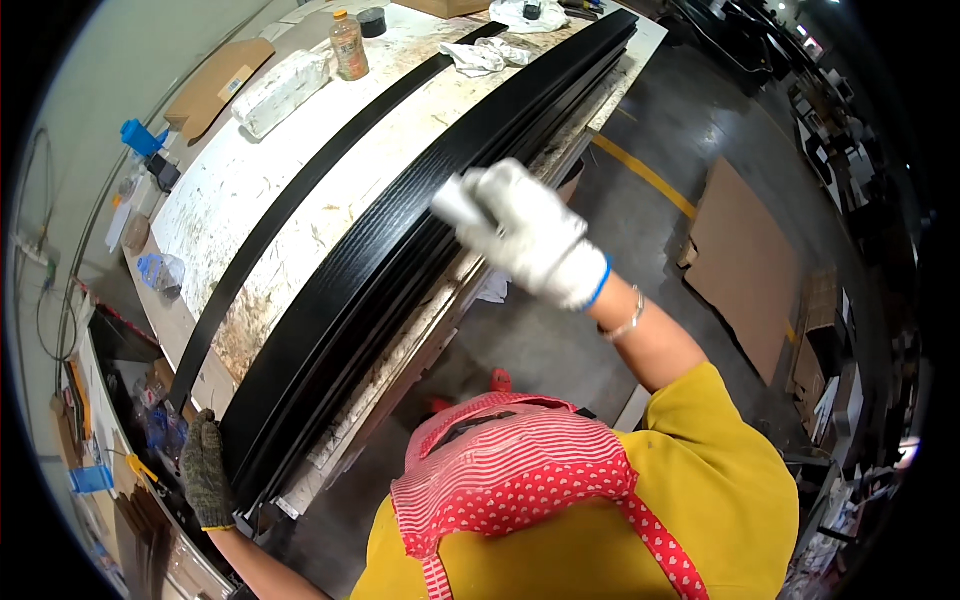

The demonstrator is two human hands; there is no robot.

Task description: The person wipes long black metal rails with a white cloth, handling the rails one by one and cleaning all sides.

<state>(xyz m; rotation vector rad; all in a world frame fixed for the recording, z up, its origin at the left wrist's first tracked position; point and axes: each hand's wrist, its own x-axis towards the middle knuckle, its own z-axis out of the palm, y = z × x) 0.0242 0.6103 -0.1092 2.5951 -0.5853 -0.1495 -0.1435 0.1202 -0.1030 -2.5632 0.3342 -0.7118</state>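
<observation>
A stack of long black boards [360, 250] with a wood-grain surface runs diagonally along the table's near edge. My left hand [208, 475], in a dark grey-green knitted glove, grips the lower left end of this stack; part of its fingers is hidden. Over the middle of the boards is my right hand [525, 230] in a white glove with a blue cuff edge. Its fingers close round a small white pad [462, 205], which is slightly blurred. Whether the pad touches the top board I cannot tell. A single narrow black strip [290, 200] lies farther back on the table.
On the stained white table [410, 115] stand an orange-capped bottle [349, 48], a dark cup [372, 22] and a white wrapped block [283, 92]. A white rag [484, 57] lies across the strip. Flat cardboard [745, 270] rests on the floor at right.
</observation>
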